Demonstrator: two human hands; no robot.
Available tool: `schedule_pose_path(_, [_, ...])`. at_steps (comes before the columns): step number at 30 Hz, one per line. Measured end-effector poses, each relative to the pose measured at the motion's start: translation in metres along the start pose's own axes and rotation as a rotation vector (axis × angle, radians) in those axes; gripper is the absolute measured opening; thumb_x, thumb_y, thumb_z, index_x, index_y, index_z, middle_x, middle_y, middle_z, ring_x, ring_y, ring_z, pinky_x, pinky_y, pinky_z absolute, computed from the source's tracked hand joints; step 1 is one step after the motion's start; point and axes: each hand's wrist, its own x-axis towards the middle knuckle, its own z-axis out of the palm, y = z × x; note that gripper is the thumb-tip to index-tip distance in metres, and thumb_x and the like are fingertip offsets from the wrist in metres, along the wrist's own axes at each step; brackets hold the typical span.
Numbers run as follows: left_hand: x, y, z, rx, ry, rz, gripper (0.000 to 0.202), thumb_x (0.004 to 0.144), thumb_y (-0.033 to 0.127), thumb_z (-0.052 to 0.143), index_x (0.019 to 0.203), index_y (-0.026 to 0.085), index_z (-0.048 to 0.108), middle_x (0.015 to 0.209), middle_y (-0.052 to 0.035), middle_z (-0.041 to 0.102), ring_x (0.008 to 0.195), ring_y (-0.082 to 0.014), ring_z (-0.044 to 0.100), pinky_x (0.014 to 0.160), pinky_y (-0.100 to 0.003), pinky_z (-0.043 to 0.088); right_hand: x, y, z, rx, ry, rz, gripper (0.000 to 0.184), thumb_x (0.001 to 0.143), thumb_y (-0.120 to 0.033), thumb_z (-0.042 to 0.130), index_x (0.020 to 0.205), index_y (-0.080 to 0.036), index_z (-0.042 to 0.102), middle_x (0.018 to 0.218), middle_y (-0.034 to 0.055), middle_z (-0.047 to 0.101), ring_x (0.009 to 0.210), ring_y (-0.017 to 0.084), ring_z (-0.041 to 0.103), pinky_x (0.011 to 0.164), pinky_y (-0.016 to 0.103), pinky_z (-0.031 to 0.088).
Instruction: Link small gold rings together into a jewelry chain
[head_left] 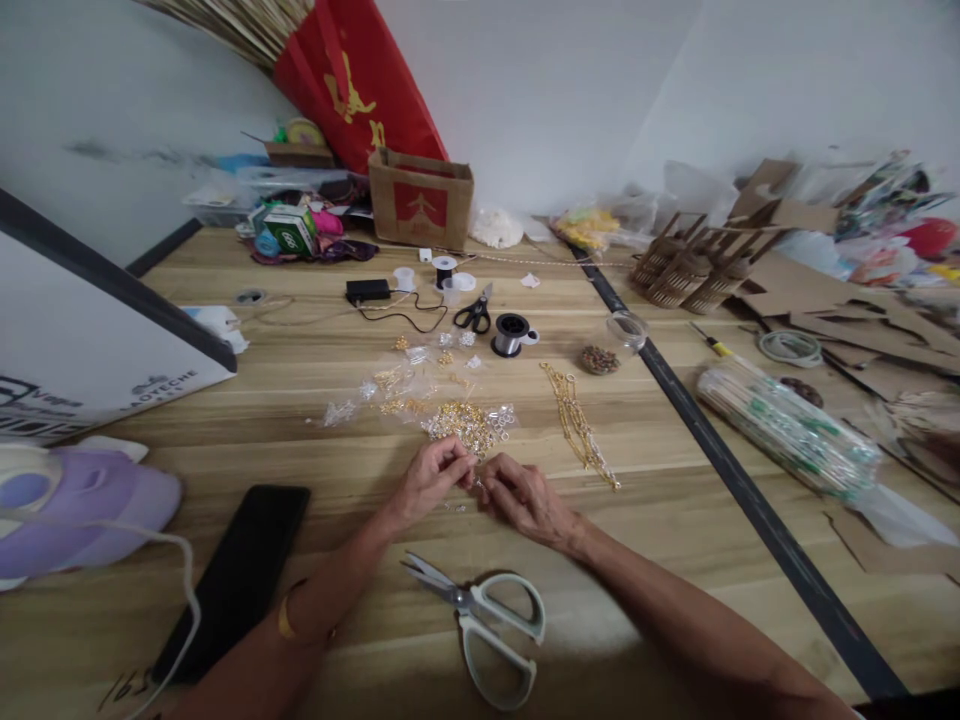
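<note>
Apparently left hand point(436, 474) and right hand point(531, 498) pinch a silvery piece point(478, 483), mostly hidden

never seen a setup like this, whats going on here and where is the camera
No machine here: these are a person's own bare left hand and right hand, seen by a head-worn camera looking forward and down. On the wooden table, just beyond the hands, lies a pile of small gold and silver-coloured pieces, with chains to its right. Pale-handled scissors lie nearer the wearer. Both hands' fingers are drawn together; anything between them is too small to identify.
</note>
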Motion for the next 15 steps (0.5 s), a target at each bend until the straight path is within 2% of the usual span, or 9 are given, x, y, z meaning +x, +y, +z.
schedule_pose_path(5, [-0.0008, 0.0011, -0.0004, -0.015, -0.022, 0.008, 0.031, 0.078, 0.040, 0.059, 0.063, 0.015, 0.051, 0.056, 0.0020, 0.054, 0.054, -0.0094, 0.050, 0.056, -0.022, 0.040, -0.0002, 0.0032, 0.0001, -0.016, -0.019, -0.016, 0.017, 0.096, -0.028, 0.037, 0.084, -0.019, 0.045, 0.070, -0.0003, 0.058, 0.056, 0.009, 0.053, 0.056, 0.020, 0.042])
schedule_pose_path(9, [-0.0019, 0.0013, 0.0009, -0.068, -0.021, -0.008, 0.032, 0.076, 0.043, 0.061, 0.064, 0.014, 0.052, 0.056, 0.0020, 0.055, 0.054, -0.0094, 0.051, 0.056, -0.022, 0.042, 0.0009, 0.0047, 0.0008, -0.059, 0.016, -0.060, 0.015, 0.097, -0.025, 0.034, 0.088, -0.019, 0.045, 0.071, 0.0002, 0.057, 0.058, 0.010, 0.053, 0.059, 0.021, 0.045])
schedule_pose_path(11, [-0.0020, 0.0004, 0.0013, -0.085, -0.024, -0.029, 0.033, 0.075, 0.043, 0.063, 0.065, 0.013, 0.054, 0.057, 0.0015, 0.056, 0.055, -0.0095, 0.052, 0.056, -0.022, 0.043, 0.0015, 0.0052, 0.0004, -0.171, 0.048, -0.152, 0.015, 0.096, -0.023, 0.035, 0.089, -0.019, 0.047, 0.076, 0.0031, 0.058, 0.066, 0.012, 0.055, 0.064, 0.024, 0.048])
schedule_pose_path(15, [-0.0010, -0.0020, 0.0011, -0.115, -0.011, -0.081, 0.032, 0.068, 0.042, 0.069, 0.064, 0.012, 0.059, 0.054, 0.0019, 0.056, 0.051, -0.0086, 0.051, 0.053, -0.021, 0.043, 0.0001, 0.0083, -0.0006, -0.483, 0.108, -0.342, 0.015, 0.094, -0.019, 0.039, 0.098, -0.017, 0.053, 0.100, 0.0120, 0.055, 0.093, 0.019, 0.056, 0.072, 0.028, 0.051])
